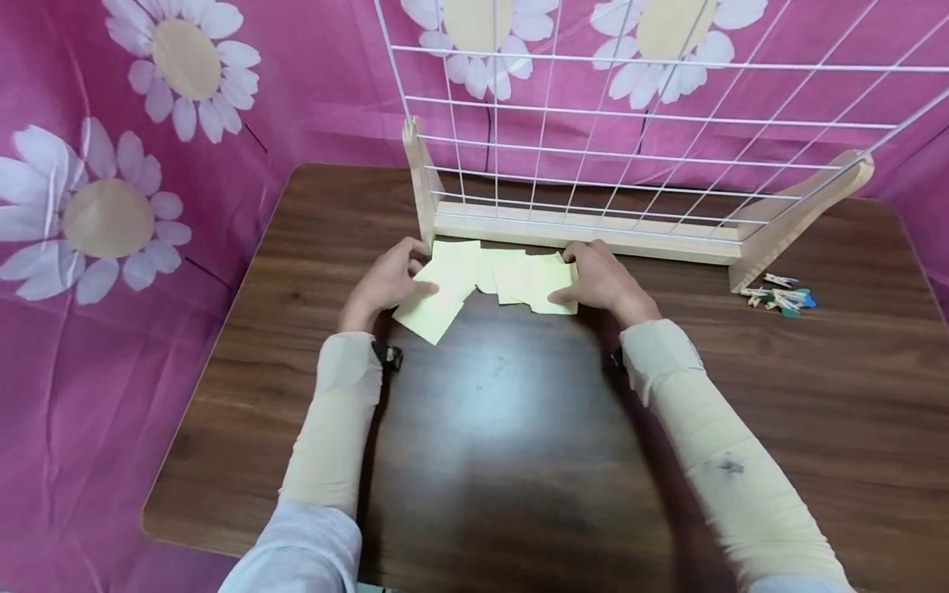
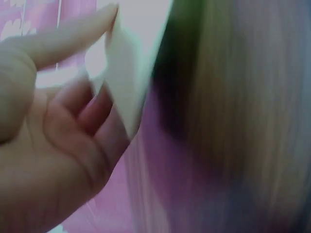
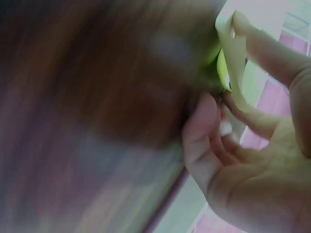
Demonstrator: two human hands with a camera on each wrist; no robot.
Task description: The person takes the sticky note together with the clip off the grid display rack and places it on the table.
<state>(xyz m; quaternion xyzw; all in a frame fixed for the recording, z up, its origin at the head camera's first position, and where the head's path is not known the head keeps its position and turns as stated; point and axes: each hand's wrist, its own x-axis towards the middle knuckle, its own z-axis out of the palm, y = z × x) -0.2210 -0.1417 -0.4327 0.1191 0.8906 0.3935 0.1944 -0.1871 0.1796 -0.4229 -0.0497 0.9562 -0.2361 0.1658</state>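
Several pale yellow sticky notes lie overlapping in a row on the table, just in front of the wire grid stand. At the left end my left hand [image 1: 389, 278] pinches the leftmost sticky notes [image 1: 448, 284], with the thumb on top. My right hand [image 1: 604, 282] pinches the sticky notes [image 1: 544, 284] at the right end, thumb on their face. In the left wrist view a paper edge [image 2: 131, 63] stands lifted between thumb and fingers. In the right wrist view a curled note [image 3: 236, 63] lies between thumb and index finger. Both wrist views are blurred.
Behind the notes stands a white wire grid [image 1: 563, 148] on a wooden base [image 1: 593, 232] with upright wooden end pieces. Small clothespins [image 1: 778, 296] in white, blue and green lie in a pile by its right foot. A pink flowered cloth [image 1: 296, 99] hangs around the brown table [image 1: 504, 461].
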